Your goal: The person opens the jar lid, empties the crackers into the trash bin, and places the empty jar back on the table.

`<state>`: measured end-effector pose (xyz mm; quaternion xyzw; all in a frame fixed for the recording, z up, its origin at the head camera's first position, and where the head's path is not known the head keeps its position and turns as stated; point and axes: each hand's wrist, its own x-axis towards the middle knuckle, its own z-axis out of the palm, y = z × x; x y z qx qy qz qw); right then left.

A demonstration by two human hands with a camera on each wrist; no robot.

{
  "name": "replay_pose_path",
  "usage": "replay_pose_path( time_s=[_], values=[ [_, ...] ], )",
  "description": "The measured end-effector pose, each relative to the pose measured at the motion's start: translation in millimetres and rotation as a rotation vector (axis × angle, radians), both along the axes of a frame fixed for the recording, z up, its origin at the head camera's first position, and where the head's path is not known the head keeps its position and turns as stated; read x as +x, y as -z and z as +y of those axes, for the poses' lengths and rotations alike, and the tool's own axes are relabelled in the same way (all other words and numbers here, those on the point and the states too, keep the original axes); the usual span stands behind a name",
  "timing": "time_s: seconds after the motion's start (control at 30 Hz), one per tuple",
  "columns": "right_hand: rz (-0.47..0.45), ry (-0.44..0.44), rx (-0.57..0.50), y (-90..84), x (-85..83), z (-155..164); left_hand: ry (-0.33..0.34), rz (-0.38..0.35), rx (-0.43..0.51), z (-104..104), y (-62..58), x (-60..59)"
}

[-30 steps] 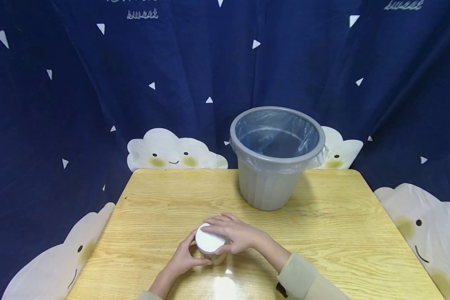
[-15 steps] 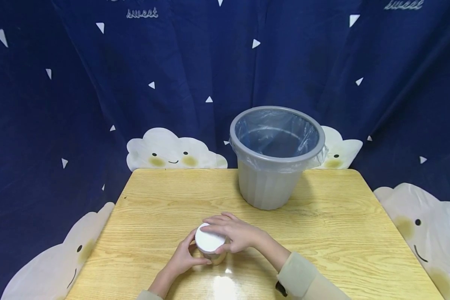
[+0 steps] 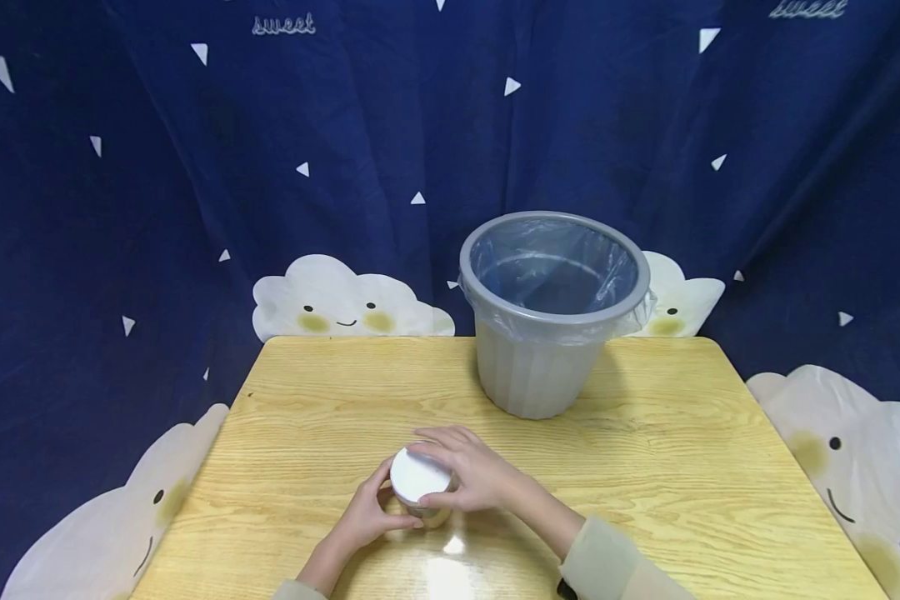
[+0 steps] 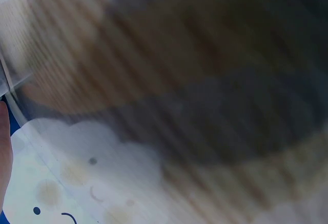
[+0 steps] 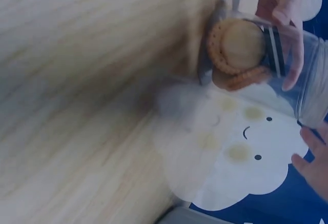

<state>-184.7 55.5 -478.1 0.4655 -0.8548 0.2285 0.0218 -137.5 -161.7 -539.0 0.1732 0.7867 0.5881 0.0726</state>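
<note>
A clear jar [image 5: 286,84] with a white lid [image 3: 418,477] stands upright near the front of the table. Round biscuits [image 5: 243,44] lie at its bottom, as the right wrist view shows. My left hand [image 3: 365,514] grips the jar's body from the left, thumb at the front and fingers round the far side. From the right, my right hand [image 3: 474,473] holds the lid's edge, its thumb at the near rim and its fingers along the far rim. In the left wrist view only a bit of a finger [image 4: 4,155] shows at the left edge.
A grey bin [image 3: 536,367] lined with a clear plastic bag stands at the back of the wooden table [image 3: 330,400], right of centre. Behind the table hangs a dark blue curtain [image 3: 360,108] printed with clouds and triangles.
My right hand has turned slightly clockwise at the lid: its thumb has shifted left along the near rim, its fingers right along the far one. My left hand stays put on the jar.
</note>
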Motion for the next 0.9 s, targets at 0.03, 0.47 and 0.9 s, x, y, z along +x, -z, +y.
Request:
replay_pose_path(
  time_s=[0.03,0.47,0.9],
  values=[
    [0.019,0.021,-0.006,1.2,1.6,-1.0,-0.003,-0.004,-0.004,-0.1,0.2,-0.1],
    [0.078,0.241,0.003,13.0,22.0,-13.6,-0.004,0.039,0.004,0.1,1.7,0.2],
    [0.142,0.263,-0.02,17.9,24.9,-16.9,-0.009,0.046,0.016,-1.4,17.6,-5.3]
  ],
)
